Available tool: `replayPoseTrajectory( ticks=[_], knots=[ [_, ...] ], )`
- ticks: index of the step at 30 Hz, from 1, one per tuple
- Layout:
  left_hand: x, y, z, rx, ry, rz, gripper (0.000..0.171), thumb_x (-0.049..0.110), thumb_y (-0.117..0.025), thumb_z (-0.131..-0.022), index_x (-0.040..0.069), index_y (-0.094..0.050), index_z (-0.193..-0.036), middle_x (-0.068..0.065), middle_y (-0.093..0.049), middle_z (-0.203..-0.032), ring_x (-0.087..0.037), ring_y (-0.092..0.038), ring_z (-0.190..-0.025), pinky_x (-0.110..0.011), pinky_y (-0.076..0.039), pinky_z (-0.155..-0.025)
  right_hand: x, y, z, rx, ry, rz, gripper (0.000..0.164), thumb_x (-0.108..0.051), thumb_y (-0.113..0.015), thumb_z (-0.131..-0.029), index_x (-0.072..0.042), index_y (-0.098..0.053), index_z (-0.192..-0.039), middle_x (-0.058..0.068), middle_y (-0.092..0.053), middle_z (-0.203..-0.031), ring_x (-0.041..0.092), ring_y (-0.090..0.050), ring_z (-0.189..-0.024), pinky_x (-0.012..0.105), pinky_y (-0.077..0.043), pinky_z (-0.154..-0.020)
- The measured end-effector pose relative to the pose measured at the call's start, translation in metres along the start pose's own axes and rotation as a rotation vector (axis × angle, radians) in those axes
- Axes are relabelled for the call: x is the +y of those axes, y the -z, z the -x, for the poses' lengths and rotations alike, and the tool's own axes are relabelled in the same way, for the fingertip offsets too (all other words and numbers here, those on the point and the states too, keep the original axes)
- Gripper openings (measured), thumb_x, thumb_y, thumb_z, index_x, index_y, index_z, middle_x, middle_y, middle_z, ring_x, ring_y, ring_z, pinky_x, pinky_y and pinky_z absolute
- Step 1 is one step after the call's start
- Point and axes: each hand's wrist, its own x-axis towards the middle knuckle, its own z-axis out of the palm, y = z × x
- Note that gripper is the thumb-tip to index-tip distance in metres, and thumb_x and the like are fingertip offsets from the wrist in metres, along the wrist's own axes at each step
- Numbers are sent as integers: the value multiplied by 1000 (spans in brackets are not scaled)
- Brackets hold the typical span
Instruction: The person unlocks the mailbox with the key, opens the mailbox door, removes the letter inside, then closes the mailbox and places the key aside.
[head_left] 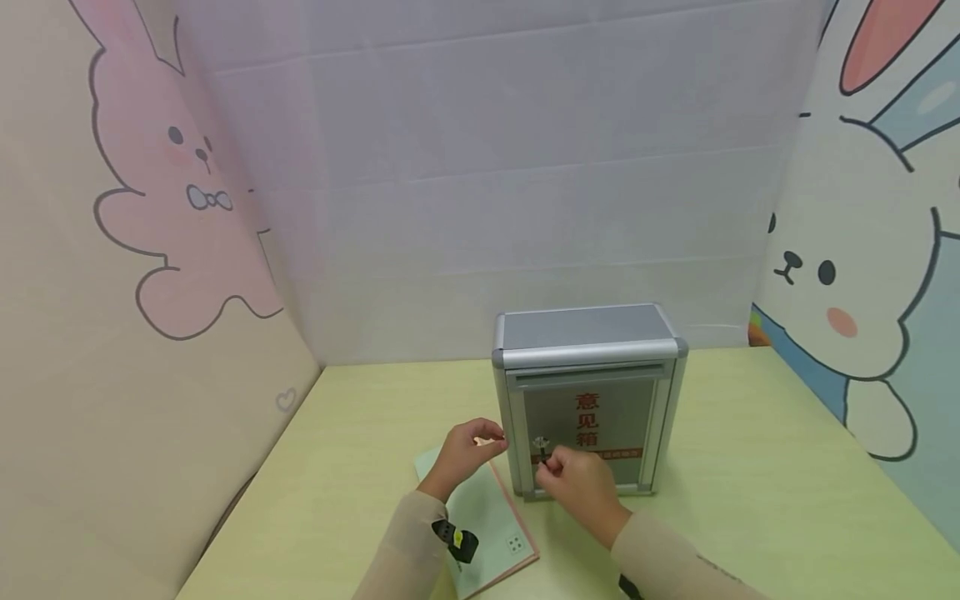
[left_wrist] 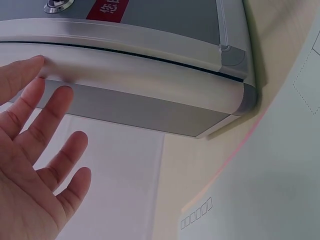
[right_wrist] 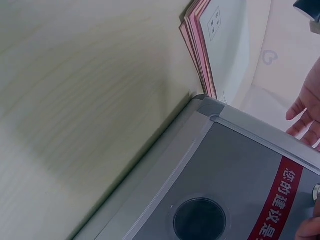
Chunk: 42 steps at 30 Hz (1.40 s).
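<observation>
A grey suggestion box (head_left: 588,425) with a silver frame and red characters stands upright on the table. On its front is a round silver lock (head_left: 542,442), also seen in the left wrist view at the top. My right hand (head_left: 581,482) pinches a small dark piece, apparently a key (head_left: 543,457), just below the lock; the fingers mostly hide it. At the box's left side is my left hand (head_left: 467,450), fingers loosely bent and holding nothing. In the left wrist view its fingertips (left_wrist: 62,95) are at the box's side frame; whether they touch cannot be told.
A stack of pale green envelopes (head_left: 491,533) with pink edges lies on the table (head_left: 787,467), left of the box and under my left forearm. Curtain-like walls with rabbit drawings (head_left: 862,275) enclose the table. The box front has a dark round window (right_wrist: 200,220).
</observation>
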Motion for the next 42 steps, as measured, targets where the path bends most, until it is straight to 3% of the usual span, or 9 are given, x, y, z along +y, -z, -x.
replayPoseTrajectory(
  ticks=[23,33,42],
  knots=[
    [0,-2,0,-3,22,16,14,10,-68,-87,-1,-66,-94,-14,-69,-94,-30,-64,-92,-37,-46,-77,-7,5,-6,-145,-159,-37,24,-1,-67,-72,-14,-51,-58,-9,-46,-49,-8,-28,-47,18,-32,-43],
    [-2,-3,2,6,7,33,14,10,-67,-87,-2,-65,-95,-16,-70,-93,-30,-64,-91,-37,-47,-76,-8,4,-9,-170,-170,-22,26,-1,-69,-73,-13,-51,-59,-9,-44,-50,-5,-29,-47,19,-31,-44],
    [-4,-9,4,16,24,97,21,13,-72,-85,0,-60,-97,-11,-67,-89,-19,-61,-83,-31,-48,-67,-11,5,-7,-159,-235,-41,22,-4,-71,-75,-11,-56,-61,-7,-52,-52,-6,-31,-47,19,-33,-43]
  ],
)
